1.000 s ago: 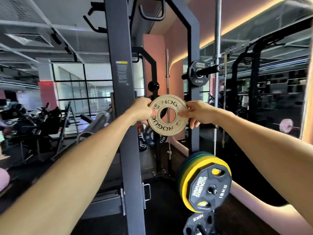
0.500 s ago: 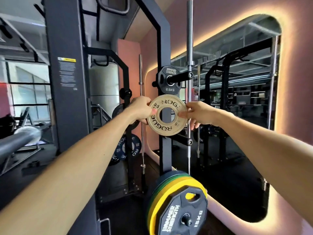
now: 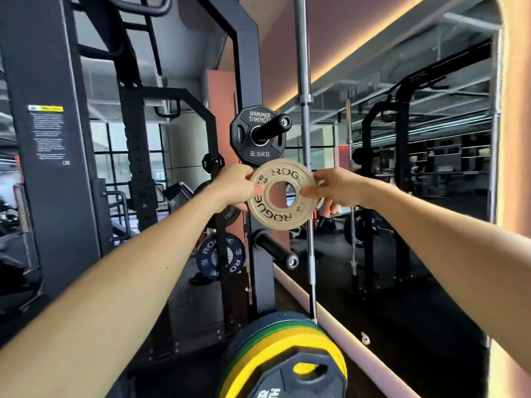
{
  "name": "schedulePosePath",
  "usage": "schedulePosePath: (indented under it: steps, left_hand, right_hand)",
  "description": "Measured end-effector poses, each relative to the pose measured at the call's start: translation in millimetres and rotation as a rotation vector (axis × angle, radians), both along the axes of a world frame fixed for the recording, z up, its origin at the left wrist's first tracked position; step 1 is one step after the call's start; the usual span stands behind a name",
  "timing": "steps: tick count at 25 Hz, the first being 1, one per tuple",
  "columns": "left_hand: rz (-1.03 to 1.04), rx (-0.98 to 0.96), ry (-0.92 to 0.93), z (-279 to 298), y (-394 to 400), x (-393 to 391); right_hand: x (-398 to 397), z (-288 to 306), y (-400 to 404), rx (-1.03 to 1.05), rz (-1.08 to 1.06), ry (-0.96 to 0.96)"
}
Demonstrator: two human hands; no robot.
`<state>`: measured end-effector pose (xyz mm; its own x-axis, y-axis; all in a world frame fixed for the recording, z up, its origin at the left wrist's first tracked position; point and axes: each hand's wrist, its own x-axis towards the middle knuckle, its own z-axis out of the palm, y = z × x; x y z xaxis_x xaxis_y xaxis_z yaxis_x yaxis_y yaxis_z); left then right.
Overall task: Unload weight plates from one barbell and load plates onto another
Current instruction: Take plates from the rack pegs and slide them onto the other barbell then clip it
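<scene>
Since the earlier frames the view has swung right and closer to the rack: the black 2.5 kg octagonal plate on its storage peg, formerly up and to the right of the hands, now sits directly above the held plate, while the grip on that plate looks unchanged.

Largest in sight is the dark steel power rack, its near upright carrying a white warning label. To the right a wide wall mirror with a glowing rim reflects more racks. A bare chrome barbell stands upright just behind the hands. At the bottom edge a stack of blue, green and yellow bumper plates sits on a lower peg with a black plate in front. A dark blue 20 kg plate hangs further back, and a bare black peg juts out below the hands.

The small tan round change plate, embossed lettering facing the camera, is held upright at arm's length in front of the rack post. The left hand pinches its left rim, thumb on the face; the right hand pinches the right rim likewise.
</scene>
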<state>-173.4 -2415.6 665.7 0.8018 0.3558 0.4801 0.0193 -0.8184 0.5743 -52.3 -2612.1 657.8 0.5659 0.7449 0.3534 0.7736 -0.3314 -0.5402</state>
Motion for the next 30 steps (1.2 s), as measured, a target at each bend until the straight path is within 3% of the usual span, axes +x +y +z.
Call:
schedulePosePath:
  steps: [12,21,30]
  left_hand:
    - [0.249,-0.023,-0.106,45,-73,54]
    - [0.316,0.080,-0.268,111,-58,71]
    - [0.428,0.187,-0.326,132,-9,117]
  right_hand:
    - [105,48,-30,0.097,0.275,-0.053]
    - [126,111,1,0.274,0.330,-0.153]
    - [166,129,59,0.331,0.274,-0.140]
